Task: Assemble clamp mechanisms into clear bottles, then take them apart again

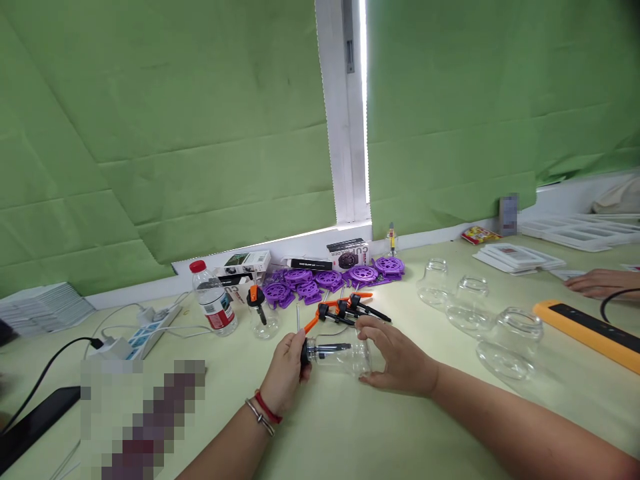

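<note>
Both hands gripping clear glass bottle (345,355) lying sideways, left hand (286,363) on black pump cap (305,351), right hand (400,357) on base

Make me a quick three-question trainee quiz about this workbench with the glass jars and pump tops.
1. True or false: the jar between the left hand and right hand lies on its side.
2. What colour is the cap of the water bottle? A blue, B red, C white.
3. Fill in: the round plastic parts near the wall are ____.

Key: 1 true. 2 B. 3 purple.
</note>
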{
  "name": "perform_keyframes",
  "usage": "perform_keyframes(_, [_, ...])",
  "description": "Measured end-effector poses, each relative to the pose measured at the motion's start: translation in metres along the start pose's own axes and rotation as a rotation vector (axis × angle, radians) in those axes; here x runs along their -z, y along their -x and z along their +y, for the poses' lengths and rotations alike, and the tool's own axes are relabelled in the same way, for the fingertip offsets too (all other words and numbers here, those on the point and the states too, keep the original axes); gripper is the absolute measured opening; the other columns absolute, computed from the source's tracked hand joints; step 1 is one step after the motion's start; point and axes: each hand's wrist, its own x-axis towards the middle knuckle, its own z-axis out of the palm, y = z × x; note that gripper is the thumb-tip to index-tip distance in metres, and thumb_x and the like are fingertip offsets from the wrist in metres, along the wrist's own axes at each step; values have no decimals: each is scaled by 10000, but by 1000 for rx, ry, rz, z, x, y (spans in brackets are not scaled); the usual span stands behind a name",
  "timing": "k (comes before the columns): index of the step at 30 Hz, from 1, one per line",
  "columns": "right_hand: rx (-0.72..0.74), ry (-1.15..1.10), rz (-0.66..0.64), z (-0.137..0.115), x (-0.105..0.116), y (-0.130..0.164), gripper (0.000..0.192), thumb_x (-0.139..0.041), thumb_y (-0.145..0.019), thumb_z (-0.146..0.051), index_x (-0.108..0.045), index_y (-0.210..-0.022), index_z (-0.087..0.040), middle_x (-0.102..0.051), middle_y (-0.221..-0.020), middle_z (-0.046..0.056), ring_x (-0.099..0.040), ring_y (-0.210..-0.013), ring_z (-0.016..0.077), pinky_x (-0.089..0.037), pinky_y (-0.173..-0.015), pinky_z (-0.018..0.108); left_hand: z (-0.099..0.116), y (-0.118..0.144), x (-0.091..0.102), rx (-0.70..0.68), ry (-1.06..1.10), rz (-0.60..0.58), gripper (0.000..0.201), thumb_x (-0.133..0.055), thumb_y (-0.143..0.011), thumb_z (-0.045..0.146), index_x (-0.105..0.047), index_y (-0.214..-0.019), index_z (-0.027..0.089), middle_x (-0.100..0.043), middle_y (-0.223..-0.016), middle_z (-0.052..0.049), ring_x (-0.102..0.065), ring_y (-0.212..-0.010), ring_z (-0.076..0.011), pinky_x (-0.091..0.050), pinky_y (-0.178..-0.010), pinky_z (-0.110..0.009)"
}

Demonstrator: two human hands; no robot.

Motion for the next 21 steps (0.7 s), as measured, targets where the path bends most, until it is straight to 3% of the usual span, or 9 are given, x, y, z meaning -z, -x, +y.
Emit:
perform_keyframes(7, [-68,-144,-37,-3,5,-4,627,-699,-640,-251,-345,-1156,-217,-442,-1199,144,-498,-1092,249,-457,-903,378,-3,0,1,12,52,-78,422,-444,-779,623,-435,-736,203,-431,-518,83,-428,-355,-75,-282,-326,-193])
perform_keyframes(16, [-145,-200,-74,2,6,0,659,-712,-641,-230,-343,-1188,-219,-406,-1282,154,-425,-1217,268,-407,-987,410,3,5,2,120,-89,-13,447,-412,-773,657,-475,-765,215,-424,-501,61,-307,-354,-71,-137,-335,-188])
perform_keyframes(21, [-144,-210,-75,0,9,-1,629,-694,-646,-214,-360,-1179,-218,-408,-1290,156,-412,-1233,276,-399,-997,419,5,6,2,91,-43,15,395,-460,-773,605,-483,-725,214,-405,-605,42,-374,-493,-92,-209,-415,-191])
